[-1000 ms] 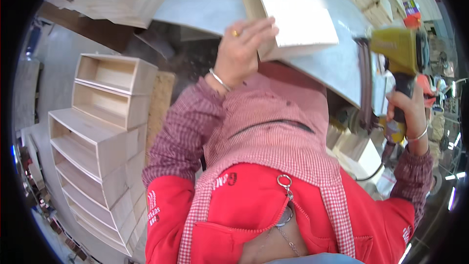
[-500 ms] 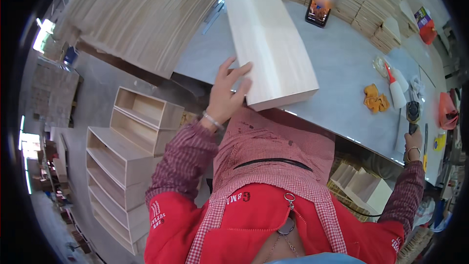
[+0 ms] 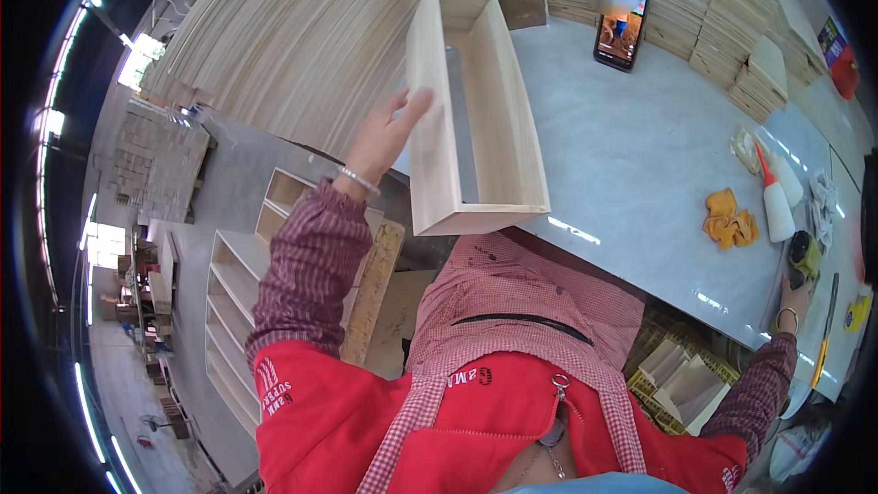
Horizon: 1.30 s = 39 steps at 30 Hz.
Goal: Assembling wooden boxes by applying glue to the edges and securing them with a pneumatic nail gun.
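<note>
An open wooden box frame [image 3: 526, 119] of pale wood rests on the table near its front edge, its long hollow facing up. My left hand [image 3: 389, 137] is at its left outer wall, fingers stretched out; the fingertips are slightly blurred and appear to touch the wood. At the far right, my right hand [image 3: 794, 300] is closed on the end of a green and black hand tool [image 3: 805, 256], whose exact kind I cannot make out. The fingers on it are partly hidden.
A phone [image 3: 622, 32] stands before stacks of wooden boards [image 3: 713, 9]. Right of the frame lie an orange cloth [image 3: 729, 220] and a white glue bottle [image 3: 777, 210]. Finished box frames [image 3: 233, 284] stand at left. Below the table is a yellow crate [image 3: 672, 416] of wood pieces.
The box frame has been turned from its closed face up to its open side up. My left hand has shifted left along with its wall. My right hand stays at the tool.
</note>
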Available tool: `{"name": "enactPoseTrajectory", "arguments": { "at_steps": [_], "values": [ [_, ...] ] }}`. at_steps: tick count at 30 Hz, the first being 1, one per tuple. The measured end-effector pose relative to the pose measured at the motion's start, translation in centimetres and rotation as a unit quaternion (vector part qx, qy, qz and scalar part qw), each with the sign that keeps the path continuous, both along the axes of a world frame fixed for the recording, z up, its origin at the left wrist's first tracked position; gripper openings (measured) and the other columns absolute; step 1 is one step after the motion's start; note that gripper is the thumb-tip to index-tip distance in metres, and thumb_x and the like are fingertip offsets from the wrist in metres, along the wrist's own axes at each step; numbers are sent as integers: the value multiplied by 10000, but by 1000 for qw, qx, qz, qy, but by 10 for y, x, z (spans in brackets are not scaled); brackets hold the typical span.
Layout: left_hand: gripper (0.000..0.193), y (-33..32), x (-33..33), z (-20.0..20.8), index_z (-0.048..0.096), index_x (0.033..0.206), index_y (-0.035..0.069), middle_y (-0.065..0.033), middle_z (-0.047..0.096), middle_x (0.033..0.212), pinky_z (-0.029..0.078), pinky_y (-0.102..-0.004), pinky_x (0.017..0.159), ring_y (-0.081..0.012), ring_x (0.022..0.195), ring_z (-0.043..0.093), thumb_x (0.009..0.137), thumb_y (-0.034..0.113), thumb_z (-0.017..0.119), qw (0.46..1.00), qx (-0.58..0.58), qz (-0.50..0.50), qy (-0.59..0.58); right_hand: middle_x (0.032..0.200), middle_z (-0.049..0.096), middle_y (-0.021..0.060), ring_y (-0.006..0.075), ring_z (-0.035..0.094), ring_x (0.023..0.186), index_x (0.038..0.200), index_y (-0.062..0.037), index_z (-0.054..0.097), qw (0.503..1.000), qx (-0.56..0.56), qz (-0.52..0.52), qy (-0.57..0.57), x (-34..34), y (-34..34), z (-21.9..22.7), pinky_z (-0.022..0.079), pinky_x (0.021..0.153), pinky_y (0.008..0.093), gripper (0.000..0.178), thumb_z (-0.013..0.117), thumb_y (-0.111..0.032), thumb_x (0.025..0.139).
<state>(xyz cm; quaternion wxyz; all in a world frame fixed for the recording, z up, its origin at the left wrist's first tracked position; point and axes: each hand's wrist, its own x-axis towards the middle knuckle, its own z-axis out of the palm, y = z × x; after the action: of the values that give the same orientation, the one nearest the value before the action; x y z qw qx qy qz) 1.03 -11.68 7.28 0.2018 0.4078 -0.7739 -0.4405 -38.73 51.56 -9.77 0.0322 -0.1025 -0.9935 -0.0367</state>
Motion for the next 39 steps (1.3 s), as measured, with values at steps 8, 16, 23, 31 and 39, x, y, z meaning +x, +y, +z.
{"name": "enactPoseTrajectory", "arguments": {
  "at_steps": [8, 16, 23, 31, 39],
  "values": [
    [384, -23, -12, -5, 554, 943, -52, -71, 543, 668, 434, -332, 534, -158, 593, 537, 728, 260, 614, 991, -76, -54, -96, 1106, 596, 173, 326, 585, 983, 1207, -61, 531, 964, -110, 216, 108, 36, -51, 53, 448, 876, 376, 435, 578, -303, 849],
    [348, -109, 30, -33, 511, 1091, -89, -144, 613, 923, 476, -310, 695, -192, 825, 594, 775, 42, 573, 977, -81, 2, -199, 955, 605, 118, 247, 600, 879, 1053, -73, 614, 906, -272, 313, 86, 30, -146, 34, 471, 763, 345, 346, 650, -308, 801],
    [323, -93, 67, -16, 500, 1124, -76, -127, 598, 1016, 439, -266, 785, -158, 931, 562, 839, 55, 577, 992, -109, -46, -49, 960, 609, 146, 292, 595, 893, 1005, -19, 612, 917, -225, 279, 174, -1, -114, 46, 458, 798, 360, 355, 632, -318, 815],
    [202, -3, -67, 20, 587, 1037, 20, -113, 630, 852, 464, -297, 722, -159, 786, 593, 855, 99, 551, 904, -191, -350, -155, 1003, 601, 193, 332, 595, 920, 1067, -10, 557, 939, -237, 237, -75, -17, -111, 42, 455, 794, 396, 562, 689, -438, 728],
    [212, 12, -153, -3, 593, 1031, 40, -155, 642, 852, 475, -342, 697, -295, 776, 627, 833, 106, 557, 843, -188, -488, -125, 1061, 586, 181, 291, 591, 945, 1205, -20, 467, 909, -353, 221, 2, 5, -120, 17, 449, 837, 363, 705, 746, -376, 664]
  ]
}}
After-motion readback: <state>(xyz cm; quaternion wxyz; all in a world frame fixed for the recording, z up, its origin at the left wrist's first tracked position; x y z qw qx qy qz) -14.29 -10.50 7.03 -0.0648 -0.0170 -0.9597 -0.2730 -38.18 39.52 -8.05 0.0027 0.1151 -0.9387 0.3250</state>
